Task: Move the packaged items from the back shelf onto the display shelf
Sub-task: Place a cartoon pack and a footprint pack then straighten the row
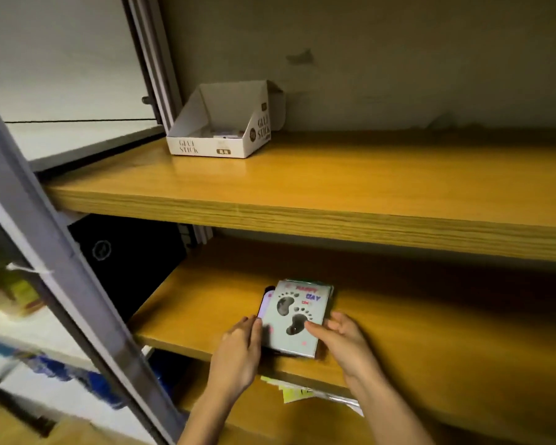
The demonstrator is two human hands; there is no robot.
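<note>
Between the two hands, a stack of packaged items (pixel 297 316) is held flat on the middle shelf (pixel 430 348), close to its front edge. A pale cover printed with two dark footprints and coloured lettering is seen on top of the stack. The left hand (pixel 238 351) is set against the stack's left edge, its fingers bent and closed onto that side. The right hand (pixel 341 338) is wrapped round the right edge, with the thumb laid across the top cover near one footprint and the other fingers curled at the side; how far they reach under the stack cannot be told. Just beyond the left hand's fingertips, a pink-edged item (pixel 265 301) is seen poking out from the stack's far left corner.

Below both wrists, yellow papers (pixel 297 393) in clear wrapping are seen on the next shelf down. Well beyond the hands and above them, an upper shelf (pixel 366 194) of the same wood is seen, with a white cardboard box (pixel 219 130) marked "GLUE STICK" placed at its far left corner. Left of the left hand, a black box (pixel 126 261) is tucked under the upper shelf, and further left a grey metal upright (pixel 61 268) is crossed diagonally through the view.
</note>
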